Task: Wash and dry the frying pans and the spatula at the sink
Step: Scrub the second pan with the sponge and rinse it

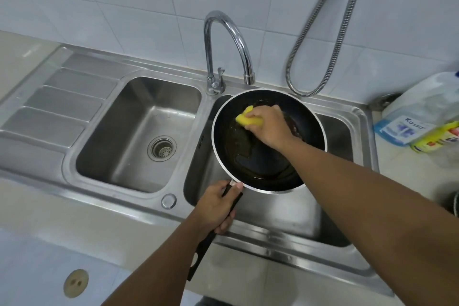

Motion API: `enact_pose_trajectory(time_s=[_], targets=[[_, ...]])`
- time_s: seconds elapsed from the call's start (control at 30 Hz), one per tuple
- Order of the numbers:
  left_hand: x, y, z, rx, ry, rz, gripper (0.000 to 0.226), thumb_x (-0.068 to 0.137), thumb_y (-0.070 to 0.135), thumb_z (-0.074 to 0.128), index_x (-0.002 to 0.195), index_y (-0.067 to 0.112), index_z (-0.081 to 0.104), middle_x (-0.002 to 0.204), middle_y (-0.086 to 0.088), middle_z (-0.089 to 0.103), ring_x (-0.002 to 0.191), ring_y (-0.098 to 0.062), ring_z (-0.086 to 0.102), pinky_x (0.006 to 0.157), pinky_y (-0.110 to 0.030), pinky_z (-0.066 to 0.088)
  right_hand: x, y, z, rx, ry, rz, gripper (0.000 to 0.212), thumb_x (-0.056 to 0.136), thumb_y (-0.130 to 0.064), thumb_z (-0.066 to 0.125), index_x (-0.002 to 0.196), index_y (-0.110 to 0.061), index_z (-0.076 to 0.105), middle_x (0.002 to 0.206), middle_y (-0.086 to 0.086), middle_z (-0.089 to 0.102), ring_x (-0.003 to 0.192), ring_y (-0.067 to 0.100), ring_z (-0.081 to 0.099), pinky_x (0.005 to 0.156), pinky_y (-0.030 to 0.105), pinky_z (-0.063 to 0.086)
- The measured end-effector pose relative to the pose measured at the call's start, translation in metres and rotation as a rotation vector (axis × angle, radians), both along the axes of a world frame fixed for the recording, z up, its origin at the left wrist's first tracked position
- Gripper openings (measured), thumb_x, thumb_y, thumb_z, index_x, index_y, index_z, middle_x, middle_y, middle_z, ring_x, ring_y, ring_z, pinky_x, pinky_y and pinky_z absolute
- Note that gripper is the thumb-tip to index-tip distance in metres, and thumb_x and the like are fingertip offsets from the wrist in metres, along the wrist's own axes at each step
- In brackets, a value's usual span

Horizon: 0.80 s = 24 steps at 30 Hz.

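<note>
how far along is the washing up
Early. Nothing looks finished yet. The left hand holds the frying pan by its handle over the right basin while the right hand scrubs inside it with a yellow sponge. Rinsing and drying remain; no other pan or spatula is in view.

Soft, even light, glare on the steel sink (357, 117), wide-angle bending and blur at edges.

- Left hand (217, 206): bare, with a short, pale thumbnail showing.
- Right hand (268, 126): bare; its knuckles and back show, and its fingertips are hidden.
- Left forearm (159, 263): bare right to the picture's edge, slim.
- Right forearm (360, 194): bare to the edge as well, looming broad so near the wide lens.
- Dark grey patch (211, 302) at the bottom edge: perhaps clothing, too little shows.
</note>
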<state>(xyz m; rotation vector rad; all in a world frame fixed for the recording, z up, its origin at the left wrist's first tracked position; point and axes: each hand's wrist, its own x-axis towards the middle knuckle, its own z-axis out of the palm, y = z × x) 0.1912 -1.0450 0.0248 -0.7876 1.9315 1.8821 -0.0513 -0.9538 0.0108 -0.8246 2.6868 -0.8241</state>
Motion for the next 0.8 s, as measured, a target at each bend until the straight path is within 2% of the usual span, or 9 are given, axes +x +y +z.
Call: enact_pose_trajectory(time_s=[0.1, 0.23, 0.37, 0.47, 0.57, 0.63, 0.7, 0.8], targets=[[0.001, 0.001, 0.002, -0.013, 0.001, -0.013, 0.038, 0.103, 0.051, 0.055, 0.104, 0.013, 0.061, 0.059, -0.012, 0.055, 0.035, -0.016, 0.041, 0.034, -0.021, 0.033, 0.034, -0.006, 0.013, 0.009, -0.135, 0.205, 0.029, 0.08, -0.029, 0.084, 0.106, -0.019, 0.079, 0.122, 0.001, 0.06, 0.112, 0.018, 0.052, 0.097, 0.026, 0.037], [-0.003, 0.005, 0.007, 0.014, 0.007, 0.017, 0.043, 0.105, 0.049, 0.052, 0.107, 0.007, 0.059, 0.058, -0.011, 0.055, 0.034, -0.014, 0.039, 0.034, -0.021, 0.031, 0.069, 0.024, 0.021, 0.053, -0.22, 0.235, 0.012, 0.075, -0.024, 0.086, 0.083, -0.017, 0.081, 0.104, -0.006, 0.06, 0.09, 0.01, 0.06, 0.079, 0.02, 0.047], [-0.005, 0.008, 0.011, 0.112, -0.005, 0.057, 0.048, 0.105, 0.049, 0.051, 0.108, 0.0, 0.054, 0.055, -0.007, 0.052, 0.035, -0.014, 0.036, 0.035, -0.021, 0.031, 0.06, 0.07, 0.034, 0.222, -0.295, 0.141, 0.015, 0.068, -0.019, 0.085, 0.072, -0.019, 0.07, 0.097, -0.011, 0.057, 0.086, 0.009, 0.06, 0.082, 0.035, 0.057], [-0.008, 0.006, 0.011, 0.128, -0.017, 0.031, 0.046, 0.104, 0.05, 0.052, 0.105, 0.004, 0.056, 0.056, -0.007, 0.053, 0.036, -0.014, 0.036, 0.036, -0.021, 0.031, 0.035, 0.088, 0.04, 0.356, -0.157, 0.052, 0.019, 0.067, -0.017, 0.084, 0.07, -0.018, 0.065, 0.1, -0.006, 0.054, 0.089, 0.017, 0.059, 0.083, 0.041, 0.054], [-0.007, 0.004, 0.009, 0.121, -0.012, 0.006, 0.043, 0.104, 0.049, 0.053, 0.105, 0.006, 0.057, 0.06, -0.01, 0.055, 0.037, -0.015, 0.037, 0.035, -0.021, 0.032, -0.001, 0.089, 0.034, 0.477, 0.1, -0.065, 0.011, 0.077, -0.017, 0.077, 0.083, -0.013, 0.068, 0.109, 0.008, 0.05, 0.1, 0.029, 0.055, 0.09, 0.044, 0.05], [-0.006, 0.005, 0.007, 0.094, 0.004, -0.009, 0.041, 0.104, 0.047, 0.054, 0.105, 0.006, 0.058, 0.062, -0.011, 0.056, 0.037, -0.015, 0.038, 0.035, -0.021, 0.033, -0.024, 0.083, 0.026, 0.403, 0.165, -0.179, 0.004, 0.086, -0.016, 0.071, 0.088, -0.012, 0.07, 0.109, 0.012, 0.048, 0.1, 0.033, 0.056, 0.088, 0.043, 0.051], [-0.005, 0.004, 0.006, 0.055, 0.025, -0.029, 0.038, 0.104, 0.045, 0.055, 0.105, 0.007, 0.059, 0.062, -0.01, 0.057, 0.036, -0.014, 0.04, 0.035, -0.021, 0.034, -0.039, 0.066, 0.017, 0.27, 0.154, -0.23, 0.011, 0.092, -0.022, 0.069, 0.087, -0.012, 0.073, 0.105, 0.01, 0.044, 0.095, 0.031, 0.057, 0.087, 0.036, 0.049], [-0.008, 0.002, 0.006, -0.006, 0.056, -0.082, 0.03, 0.104, 0.042, 0.056, 0.105, 0.013, 0.061, 0.059, -0.006, 0.057, 0.037, -0.012, 0.042, 0.035, -0.021, 0.035, -0.038, 0.021, 0.013, 0.051, 0.101, -0.243, 0.02, 0.094, -0.028, 0.069, 0.101, -0.011, 0.076, 0.109, 0.006, 0.042, 0.1, 0.023, 0.052, 0.091, 0.021, 0.034]])
